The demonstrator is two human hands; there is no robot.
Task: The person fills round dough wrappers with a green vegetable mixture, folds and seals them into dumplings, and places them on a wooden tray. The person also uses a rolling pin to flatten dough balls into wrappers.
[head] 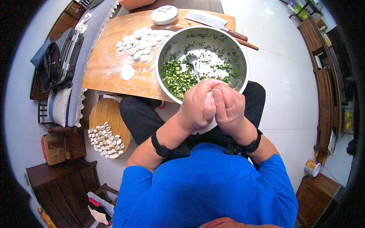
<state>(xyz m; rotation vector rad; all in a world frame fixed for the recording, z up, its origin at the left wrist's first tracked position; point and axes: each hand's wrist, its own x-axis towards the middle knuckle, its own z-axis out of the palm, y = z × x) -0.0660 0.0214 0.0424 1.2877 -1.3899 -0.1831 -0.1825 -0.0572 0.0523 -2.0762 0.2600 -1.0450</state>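
Both hands are pressed together, thumbs side by side, over the near rim of a large steel bowl (245, 61). My left hand (229, 105) and my right hand (198, 105) are curled around something that their fingers hide. Chopped green and yellow filling (178, 78) lies in the bowl, with a metal spoon (194, 67) standing in it. To the left, a flat round dough wrapper (127, 72) rests on the floured wooden board (102, 77). Small flattened dough pieces (141, 42) are clustered beyond it.
A cleaver (206, 20) and a rolling pin (246, 44) lie behind the bowl, their handles past the board's right edge. A bowl of flour (164, 14) stands at the back. Lower left, shaped dumplings (105, 142) sit on an oval wooden board (104, 111).
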